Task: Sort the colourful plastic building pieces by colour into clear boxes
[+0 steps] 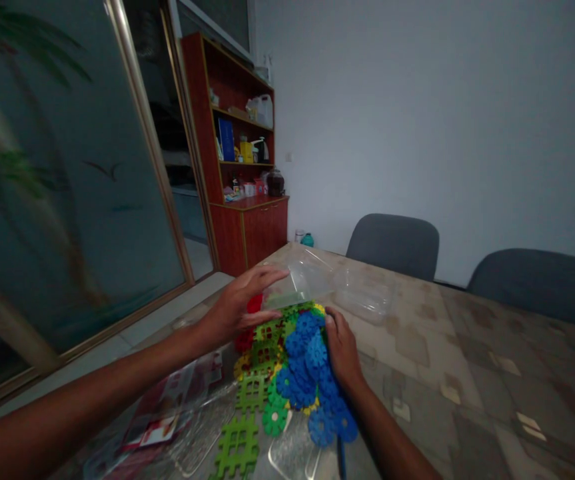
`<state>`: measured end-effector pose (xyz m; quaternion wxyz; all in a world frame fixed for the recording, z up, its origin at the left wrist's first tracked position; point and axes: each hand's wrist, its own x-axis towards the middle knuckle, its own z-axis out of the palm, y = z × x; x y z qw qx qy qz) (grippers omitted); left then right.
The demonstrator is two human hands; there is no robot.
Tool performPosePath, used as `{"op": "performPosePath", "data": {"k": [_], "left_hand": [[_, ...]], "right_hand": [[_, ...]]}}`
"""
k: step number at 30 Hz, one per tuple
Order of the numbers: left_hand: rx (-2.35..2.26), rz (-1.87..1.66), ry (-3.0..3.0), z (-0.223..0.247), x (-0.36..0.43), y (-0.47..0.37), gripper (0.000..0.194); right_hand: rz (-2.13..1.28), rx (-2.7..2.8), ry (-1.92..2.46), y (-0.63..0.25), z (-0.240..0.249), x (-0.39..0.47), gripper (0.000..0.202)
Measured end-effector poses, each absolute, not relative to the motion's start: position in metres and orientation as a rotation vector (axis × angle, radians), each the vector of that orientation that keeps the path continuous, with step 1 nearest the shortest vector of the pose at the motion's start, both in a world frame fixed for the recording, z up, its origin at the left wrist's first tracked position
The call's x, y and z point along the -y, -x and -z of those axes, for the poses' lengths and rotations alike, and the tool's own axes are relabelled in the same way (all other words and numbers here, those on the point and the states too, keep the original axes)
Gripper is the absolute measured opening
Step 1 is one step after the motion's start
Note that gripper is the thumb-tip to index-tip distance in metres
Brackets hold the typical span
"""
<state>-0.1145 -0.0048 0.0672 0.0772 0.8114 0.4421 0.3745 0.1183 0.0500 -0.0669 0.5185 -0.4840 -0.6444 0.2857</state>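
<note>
A pile of plastic pieces lies on the table, with blue flower-shaped discs (304,363), green discs (274,417), green lattice squares (238,445) and some red and yellow ones. My left hand (247,297) has its fingers spread at a clear plastic container (300,287), which is tilted over the far side of the pile. At the right edge of the blue discs rests my right hand (341,343), its fingers bent against the pieces; whether it grips one is hidden.
Another clear container (364,293) sits behind on the patterned table (417,333). Clear packaging with a printed card (154,430) lies at the near left. Two grey chairs (394,243) stand beyond the table, and a red-brown cabinet (254,233) is farther back.
</note>
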Motion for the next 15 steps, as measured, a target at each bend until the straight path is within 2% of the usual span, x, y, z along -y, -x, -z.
{"op": "performPosePath", "data": {"k": [4,11,15], "left_hand": [[-1.331,-1.231,-2.382,-0.059,0.005,0.108,0.057],[-1.078,-1.316,-1.755,-0.041,-0.003,0.065,0.059],[-1.213,-1.219,-1.744,-0.035,-0.006,0.049,0.069]], "right_hand": [[-0.611,1.508,1.171,-0.129,0.058,-0.051,0.054],[-0.488,1.646,1.043,-0.168,0.017,-0.054,0.071],[-0.504,1.697,1.119,-0.202,0.005,-0.054,0.047]]}}
